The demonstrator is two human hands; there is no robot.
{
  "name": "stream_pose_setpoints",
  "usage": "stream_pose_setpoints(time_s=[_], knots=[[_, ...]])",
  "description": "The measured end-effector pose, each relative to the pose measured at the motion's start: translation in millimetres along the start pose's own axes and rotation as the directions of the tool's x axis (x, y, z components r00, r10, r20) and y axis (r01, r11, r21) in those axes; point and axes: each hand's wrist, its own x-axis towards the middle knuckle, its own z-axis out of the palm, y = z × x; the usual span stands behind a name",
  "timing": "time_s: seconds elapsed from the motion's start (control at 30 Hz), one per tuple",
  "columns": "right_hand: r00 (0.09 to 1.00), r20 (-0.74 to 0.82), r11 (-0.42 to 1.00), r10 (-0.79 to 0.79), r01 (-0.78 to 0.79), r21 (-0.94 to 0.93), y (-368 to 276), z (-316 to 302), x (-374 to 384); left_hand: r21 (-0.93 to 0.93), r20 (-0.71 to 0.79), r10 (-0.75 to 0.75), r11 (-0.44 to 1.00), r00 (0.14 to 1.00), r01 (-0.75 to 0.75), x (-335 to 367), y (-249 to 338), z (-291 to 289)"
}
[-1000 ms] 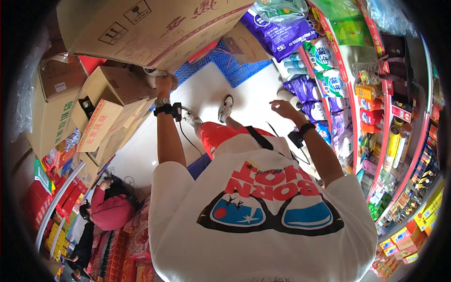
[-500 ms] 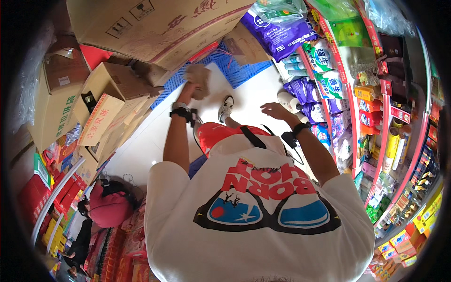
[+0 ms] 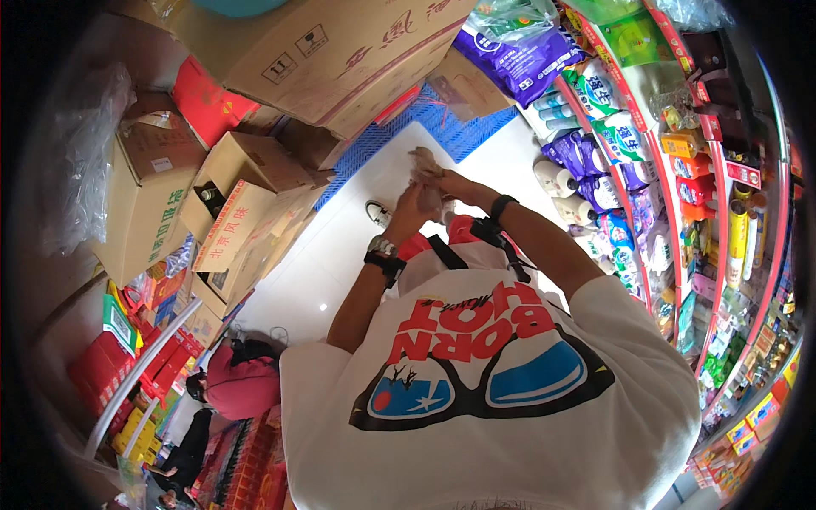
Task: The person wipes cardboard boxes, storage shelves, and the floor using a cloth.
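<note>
Hands met in front of the chest in the head view, at about twelve o'clock from the printed white shirt (image 3: 510, 399). The left hand (image 3: 406, 217) and right hand (image 3: 450, 183) both closed on a crumpled tan wad (image 3: 425, 163), fingers curled tight around it; what the wad was, I could not tell. It sat above the white floor (image 3: 340, 246), between stacked boxes (image 3: 246, 195) at ten o'clock and shelves (image 3: 705, 195) of packets at two o'clock. By my judgement the step in hand was working or bunching the wad between both palms. A next move would have called for one hand to keep its clasp while the other let go.
</note>
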Motion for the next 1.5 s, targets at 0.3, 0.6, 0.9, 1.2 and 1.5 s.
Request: stream_pose_setpoints(time_s=[0.3, 0.6, 0.9, 1.2, 1.5], knots=[[0.944, -0.33, 0.982, 0.019, 0.044, 0.183, -18, 57, 196, -0.015, -0.605, -0.166, 0.98, 0.779, 0.196, -113, -2, -170], [0.884, -0.45, 0.916, 0.128, 0.068, 0.396, -56, 106, 290, -0.031, -0.622, -0.23, 0.962, 0.749, 0.27, -237, -37, -197], [0.914, -0.399, 0.872, -0.077, 0.256, 0.417, -122, 138, 178, 0.11, -0.443, -0.174, 0.963, 0.88, 0.246, -238, -23, -203], [0.807, -0.335, 0.833, -0.487, 0.544, 0.1, -168, 146, 5, 0.152, -0.415, 0.116, 0.987, 0.902, -0.057, -151, 46, -239], [0.689, -0.661, 0.873, -0.297, 0.476, 0.104, -136, 97, -14, 0.289, -0.441, 0.296, 0.941, 0.848, -0.178, -131, 90, -227]])
